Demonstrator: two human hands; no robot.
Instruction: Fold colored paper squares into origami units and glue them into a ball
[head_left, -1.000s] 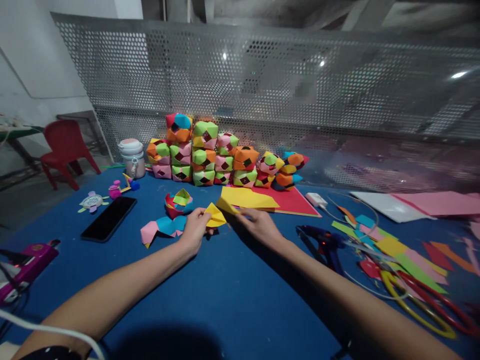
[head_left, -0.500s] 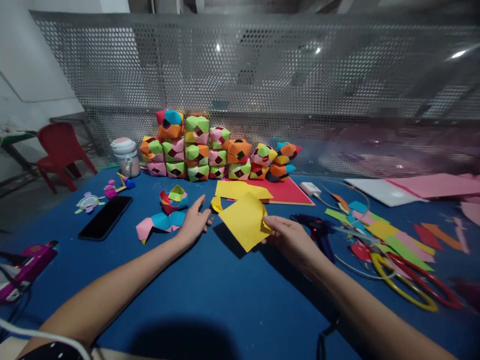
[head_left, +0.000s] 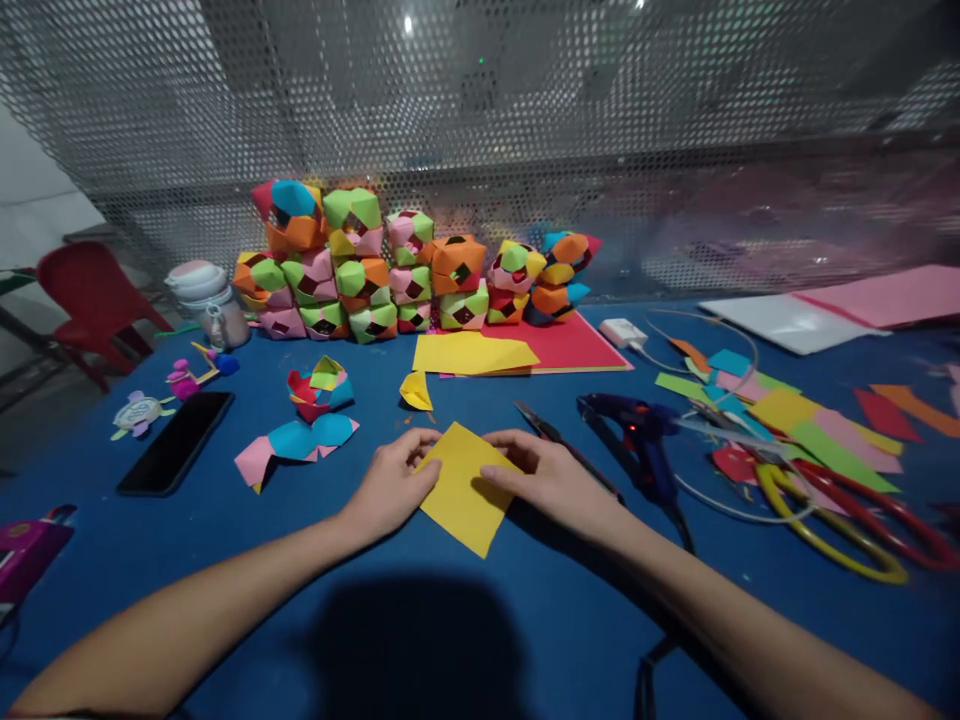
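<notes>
A square of yellow paper (head_left: 466, 490) is held just over the blue table, turned so that a corner points toward me. My left hand (head_left: 394, 480) grips its left edge, thumb on top and fingers behind. On the opposite edge my right hand (head_left: 551, 480) pinches it the same way. Beyond the paper lies a small folded yellow piece (head_left: 415, 391). To the left rest a joined strip of pink and blue folded paper (head_left: 304, 440) and a partly built multicoloured paper shape (head_left: 321, 388). A dark slim tool (head_left: 551, 432), perhaps a cutter, lies behind my right hand.
Stacked folded-paper cubes (head_left: 365, 283) line the back by a perforated metal screen (head_left: 480, 120). A blue glue gun (head_left: 645, 435), red-and-yellow-handled scissors (head_left: 832, 520), paper scraps (head_left: 810, 420) and a white cable occupy the right. A phone (head_left: 176, 443) and a jar (head_left: 206, 300) are at left.
My left hand has come back from beyond the paper and taken its left edge. My right hand has brought the yellow paper nearer and lower. The view has tilted down.
</notes>
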